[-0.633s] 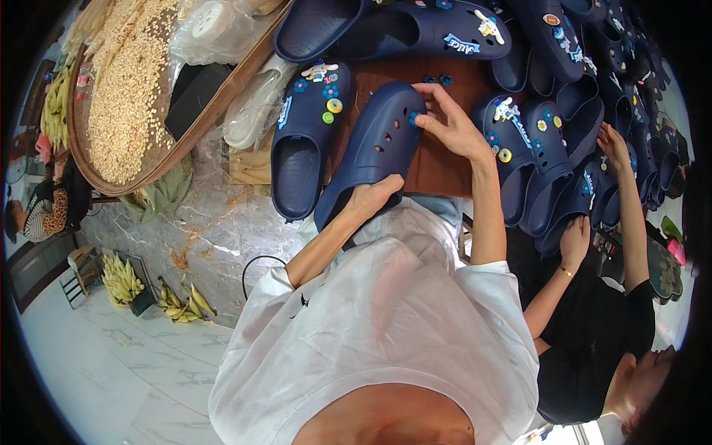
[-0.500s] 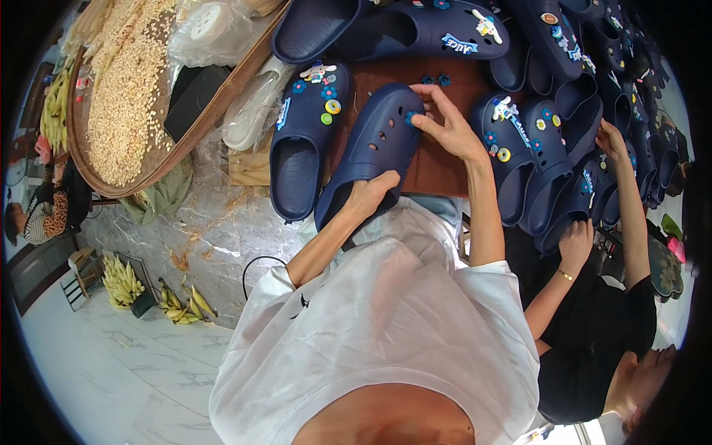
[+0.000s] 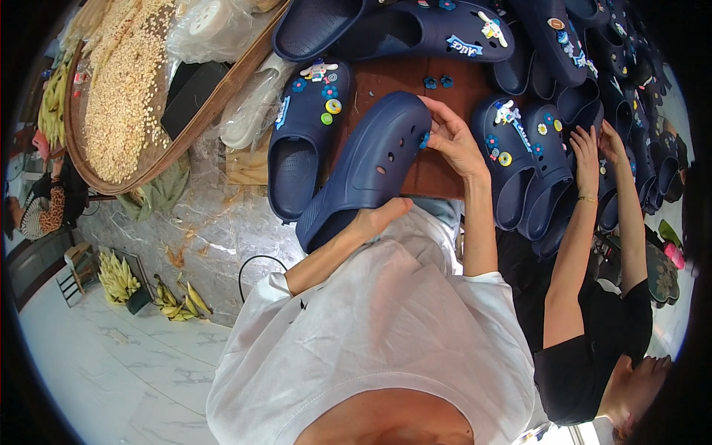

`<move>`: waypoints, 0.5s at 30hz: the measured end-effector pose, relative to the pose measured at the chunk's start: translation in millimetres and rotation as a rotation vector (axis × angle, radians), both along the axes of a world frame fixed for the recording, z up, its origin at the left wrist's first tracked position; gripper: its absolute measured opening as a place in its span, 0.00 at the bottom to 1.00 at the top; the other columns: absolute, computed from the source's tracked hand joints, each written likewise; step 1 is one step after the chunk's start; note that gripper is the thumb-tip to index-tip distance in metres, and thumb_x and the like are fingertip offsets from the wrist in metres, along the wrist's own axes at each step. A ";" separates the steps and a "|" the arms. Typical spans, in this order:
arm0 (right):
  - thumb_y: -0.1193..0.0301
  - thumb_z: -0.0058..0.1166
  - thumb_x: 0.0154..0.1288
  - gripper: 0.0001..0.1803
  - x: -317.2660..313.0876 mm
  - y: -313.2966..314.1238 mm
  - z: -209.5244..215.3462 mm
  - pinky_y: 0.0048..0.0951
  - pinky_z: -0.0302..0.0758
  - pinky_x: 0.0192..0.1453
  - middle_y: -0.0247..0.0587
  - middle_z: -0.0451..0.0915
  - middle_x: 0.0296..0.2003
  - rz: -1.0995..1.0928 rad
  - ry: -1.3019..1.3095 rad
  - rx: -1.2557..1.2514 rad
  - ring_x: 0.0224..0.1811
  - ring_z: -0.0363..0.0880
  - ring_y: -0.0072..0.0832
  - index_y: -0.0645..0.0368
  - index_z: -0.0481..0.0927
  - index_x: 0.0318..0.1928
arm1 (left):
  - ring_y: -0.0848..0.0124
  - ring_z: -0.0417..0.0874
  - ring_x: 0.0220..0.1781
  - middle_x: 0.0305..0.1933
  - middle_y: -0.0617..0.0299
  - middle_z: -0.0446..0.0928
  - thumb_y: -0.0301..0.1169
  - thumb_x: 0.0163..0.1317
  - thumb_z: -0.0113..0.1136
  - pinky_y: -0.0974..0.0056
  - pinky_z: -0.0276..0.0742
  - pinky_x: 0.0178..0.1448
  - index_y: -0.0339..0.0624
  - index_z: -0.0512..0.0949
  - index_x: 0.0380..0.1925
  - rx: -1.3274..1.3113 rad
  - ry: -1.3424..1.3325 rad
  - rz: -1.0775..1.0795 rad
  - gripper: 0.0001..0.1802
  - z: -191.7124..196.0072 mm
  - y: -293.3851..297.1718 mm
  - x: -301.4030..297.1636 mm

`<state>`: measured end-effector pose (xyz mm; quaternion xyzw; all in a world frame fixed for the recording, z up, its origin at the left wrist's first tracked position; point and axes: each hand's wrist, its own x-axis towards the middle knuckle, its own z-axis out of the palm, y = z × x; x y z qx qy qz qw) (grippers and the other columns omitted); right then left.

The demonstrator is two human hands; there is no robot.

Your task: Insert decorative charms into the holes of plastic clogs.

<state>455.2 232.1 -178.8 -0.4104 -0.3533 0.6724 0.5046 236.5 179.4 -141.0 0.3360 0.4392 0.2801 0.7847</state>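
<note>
A navy clog (image 3: 356, 159) is held at a slant in front of me, rolled onto its side with its opening toward my body. My left hand (image 3: 377, 217) grips it at the opening, thumb outside and the other fingers hidden within. At the toe, my right hand (image 3: 454, 144) is closed, its thumb at a small blue flower charm (image 3: 424, 139) on the clog's edge and its index finger on the toe rim. To the left lies a matching clog (image 3: 308, 111) with several charms. Two loose blue flower charms (image 3: 437, 81) rest beyond the toe.
Decorated navy clogs (image 3: 512, 141) crowd the brown tabletop (image 3: 393, 70) at the right and the back. A wooden tray (image 3: 167, 159) with pale kernels stands at the left, near a bagged pale shoe (image 3: 248, 119). At the right, a co-worker's hands (image 3: 593, 148) are among the clogs.
The clog has been tipped onto its side, its outer side turned up and its heel moved left. My right hand has shifted slightly right and down with it. A co-worker's lower hand has moved up.
</note>
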 end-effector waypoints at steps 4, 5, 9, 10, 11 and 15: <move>0.72 0.70 0.57 0.39 -4.3 -2.2 4.0 0.36 0.64 0.74 0.41 0.69 0.65 -0.002 -0.004 0.045 0.70 0.67 0.34 0.60 0.68 0.68 | 0.79 0.68 0.36 0.33 0.71 0.69 0.29 0.58 0.61 0.69 0.67 0.40 0.43 0.76 0.32 0.103 0.031 0.009 0.05 1.5 -3.1 -2.0; 0.72 0.70 0.57 0.39 -6.0 -3.0 7.1 0.36 0.64 0.74 0.41 0.69 0.65 -0.001 -0.003 0.045 0.70 0.67 0.34 0.60 0.68 0.68 | 0.79 0.69 0.36 0.34 0.70 0.70 0.29 0.58 0.61 0.69 0.67 0.40 0.43 0.76 0.32 0.098 0.035 0.006 0.05 1.1 -3.3 -2.7; 0.72 0.66 0.63 0.36 -11.1 -6.0 20.2 0.36 0.64 0.74 0.41 0.68 0.66 0.013 -0.119 0.103 0.69 0.67 0.32 0.61 0.65 0.69 | 0.79 0.70 0.37 0.35 0.70 0.70 0.28 0.57 0.61 0.68 0.68 0.41 0.42 0.77 0.33 0.080 0.043 -0.016 0.05 -0.9 -4.1 -4.4; 0.72 0.64 0.65 0.35 -12.5 -6.7 21.1 0.36 0.64 0.73 0.41 0.68 0.66 0.018 -0.128 0.119 0.68 0.67 0.32 0.61 0.64 0.70 | 0.78 0.70 0.37 0.35 0.70 0.71 0.28 0.57 0.61 0.68 0.68 0.42 0.42 0.77 0.33 0.076 0.045 -0.021 0.05 -1.7 -4.3 -4.8; 0.72 0.64 0.65 0.35 -13.5 -7.7 21.4 0.36 0.64 0.73 0.41 0.68 0.66 0.015 -0.129 0.119 0.68 0.67 0.32 0.61 0.64 0.70 | 0.78 0.70 0.37 0.35 0.70 0.71 0.28 0.57 0.61 0.68 0.68 0.42 0.42 0.77 0.34 0.073 0.046 -0.029 0.05 -2.2 -3.5 -4.8; 0.72 0.62 0.67 0.33 -24.2 -9.8 20.9 0.35 0.65 0.72 0.41 0.68 0.64 -0.071 -0.204 0.159 0.66 0.69 0.31 0.61 0.64 0.69 | 0.77 0.71 0.38 0.36 0.69 0.72 0.27 0.57 0.60 0.67 0.69 0.43 0.42 0.77 0.34 0.061 0.053 -0.057 0.05 -7.0 -0.2 -4.0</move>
